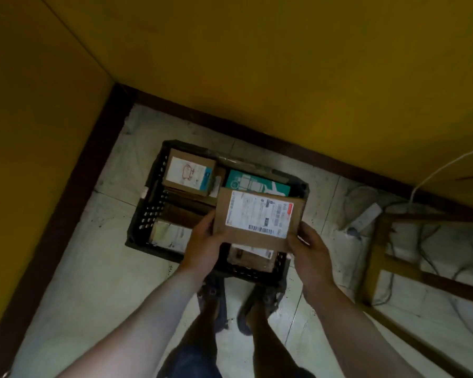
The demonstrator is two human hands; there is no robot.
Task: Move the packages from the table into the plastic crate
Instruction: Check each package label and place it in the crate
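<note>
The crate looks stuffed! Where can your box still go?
The crate is crowded: pig box and teal box at back, labelled package front left. Low brown cardboard between pig box and labelled package might take the held package. Bare floor lies left of the crate.

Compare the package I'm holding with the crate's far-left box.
The held package is flat, gripped by left hand and right hand above the crate; the corner box is thicker and sits inside. The held package's label has barcodes, the corner box's a drawing. Both are brown cardboard.
</note>
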